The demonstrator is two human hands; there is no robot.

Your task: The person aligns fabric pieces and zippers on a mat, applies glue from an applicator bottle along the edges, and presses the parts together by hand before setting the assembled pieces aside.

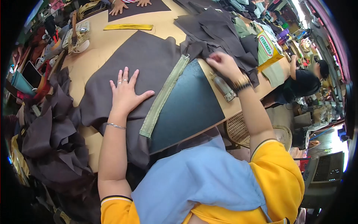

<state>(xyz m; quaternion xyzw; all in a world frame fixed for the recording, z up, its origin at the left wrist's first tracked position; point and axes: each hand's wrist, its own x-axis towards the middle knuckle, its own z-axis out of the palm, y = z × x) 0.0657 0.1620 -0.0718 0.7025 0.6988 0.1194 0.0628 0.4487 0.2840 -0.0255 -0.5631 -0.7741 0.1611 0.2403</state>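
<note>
My left hand [127, 91] lies flat with fingers spread on a large dark brown fabric piece [130, 56]. Along that piece's right edge runs an olive-green zipper [165, 95], its metal pull at the top end. Beneath and to the right of the zipper is a smooth black board [190, 106]. My right hand [223, 65] hovers at the board's upper right with its fingers curled together; whatever is in them, if anything, is hidden. Just below that hand, a small clear bottle with a narrow tip [223, 87] rests on the wooden table [99, 63].
Stacked dark fabric pieces [220, 30] and a yellow-green box [268, 52] occupy the right side. A yellow strip [128, 27] lies farther back. Another person's hands [119, 6] press on fabric opposite. Crumpled dark fabric [56, 130] hangs at left; a woven chair [238, 128] stands at right.
</note>
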